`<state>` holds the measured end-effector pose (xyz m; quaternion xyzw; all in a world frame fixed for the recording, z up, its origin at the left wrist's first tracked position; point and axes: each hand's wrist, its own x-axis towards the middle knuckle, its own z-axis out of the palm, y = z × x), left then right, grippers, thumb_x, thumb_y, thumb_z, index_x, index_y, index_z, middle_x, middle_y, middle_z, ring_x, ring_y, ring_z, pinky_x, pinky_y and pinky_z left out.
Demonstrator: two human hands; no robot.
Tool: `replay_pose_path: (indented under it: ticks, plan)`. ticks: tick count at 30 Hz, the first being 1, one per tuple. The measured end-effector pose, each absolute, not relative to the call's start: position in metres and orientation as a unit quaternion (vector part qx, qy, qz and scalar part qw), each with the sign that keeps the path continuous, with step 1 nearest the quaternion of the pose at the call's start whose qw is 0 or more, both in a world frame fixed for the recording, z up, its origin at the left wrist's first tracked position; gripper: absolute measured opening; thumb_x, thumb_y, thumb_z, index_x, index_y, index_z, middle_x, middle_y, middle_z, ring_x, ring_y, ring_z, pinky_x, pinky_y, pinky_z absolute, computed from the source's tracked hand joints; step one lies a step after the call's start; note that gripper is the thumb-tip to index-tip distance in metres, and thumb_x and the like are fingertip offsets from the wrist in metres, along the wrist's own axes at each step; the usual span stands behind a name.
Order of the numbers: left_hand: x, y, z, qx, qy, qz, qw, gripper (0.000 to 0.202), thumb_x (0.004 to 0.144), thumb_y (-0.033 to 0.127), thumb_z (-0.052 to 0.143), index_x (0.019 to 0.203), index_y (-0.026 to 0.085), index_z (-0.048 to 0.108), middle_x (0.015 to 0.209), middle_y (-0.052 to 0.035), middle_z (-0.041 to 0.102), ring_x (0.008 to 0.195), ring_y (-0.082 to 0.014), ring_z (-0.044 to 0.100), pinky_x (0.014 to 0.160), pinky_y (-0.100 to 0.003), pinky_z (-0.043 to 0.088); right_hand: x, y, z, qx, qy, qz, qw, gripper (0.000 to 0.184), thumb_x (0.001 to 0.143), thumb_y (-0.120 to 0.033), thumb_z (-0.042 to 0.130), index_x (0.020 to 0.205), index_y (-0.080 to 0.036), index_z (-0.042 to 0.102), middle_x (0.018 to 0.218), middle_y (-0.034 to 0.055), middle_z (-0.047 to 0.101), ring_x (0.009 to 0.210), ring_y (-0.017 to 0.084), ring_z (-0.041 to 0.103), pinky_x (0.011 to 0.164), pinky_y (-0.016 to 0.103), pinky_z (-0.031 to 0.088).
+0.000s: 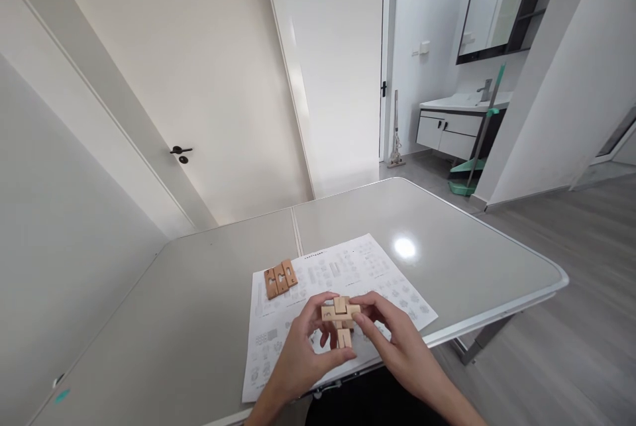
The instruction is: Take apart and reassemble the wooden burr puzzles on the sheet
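Between my two hands is a wooden burr puzzle (340, 313) of pale interlocking blocks, held above a printed sheet. My left hand (309, 340) grips it from the left, its thumb under the lower block and its index finger at the top. On the other side, my right hand (385, 326) pinches the right end of the crosswise block. A dark numeral marks that block's left end. Several flat brown wooden pieces (281, 279) with cut-out slots lie side by side on the sheet, beyond my left hand. Fingers hide parts of the puzzle's back and sides.
The instruction sheet (318, 267), printed with small diagrams, lies at the near edge of a grey folding table (199, 320). A seam crosses the tabletop. Beyond stand a door (199, 81), a sink cabinet (452, 124), a mop (396, 134) and a green dustpan (462, 187).
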<state>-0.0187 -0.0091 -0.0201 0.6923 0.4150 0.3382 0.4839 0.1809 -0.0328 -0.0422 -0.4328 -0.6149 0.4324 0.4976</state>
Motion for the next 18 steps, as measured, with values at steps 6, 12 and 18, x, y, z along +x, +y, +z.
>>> replay_pose_path:
  ticks: [6,12,18]
  plan:
    - [-0.021,-0.011,-0.022,0.705,0.4,0.347,0.472,0.065,0.073,0.028,0.088,0.129,0.028,0.053,0.104,-0.0023,0.065,0.077,-0.0138,0.054,0.072,-0.027,0.046,0.178,-0.034,-0.046,-0.425,-0.599,0.457,0.501,0.032,0.104,-0.049,0.048,0.117,-0.023,0.061,0.092,0.0031,0.068,0.085,0.02,0.063,0.079,0.03,0.048]
    - [-0.025,-0.013,-0.028,0.685,0.426,0.339,0.485,0.065,0.076,0.029,0.085,0.131,0.028,0.052,0.098,-0.0015,0.065,0.079,-0.0153,0.055,0.074,-0.028,0.047,0.172,-0.033,-0.05,-0.431,-0.585,0.473,0.498,0.034,0.103,-0.052,0.05,0.114,-0.023,0.062,0.087,0.0015,0.064,0.08,0.019,0.06,0.077,0.03,0.049]
    - [-0.03,-0.01,-0.041,0.615,0.472,0.38,0.504,0.064,0.078,0.041,0.083,0.131,0.025,0.049,0.103,-0.0051,0.07,0.083,-0.0183,0.063,0.073,-0.029,0.047,0.18,-0.019,-0.072,-0.482,-0.614,0.403,0.477,0.035,0.103,-0.05,0.048,0.126,-0.024,0.056,0.096,0.0037,0.066,0.083,0.02,0.065,0.077,0.033,0.053]
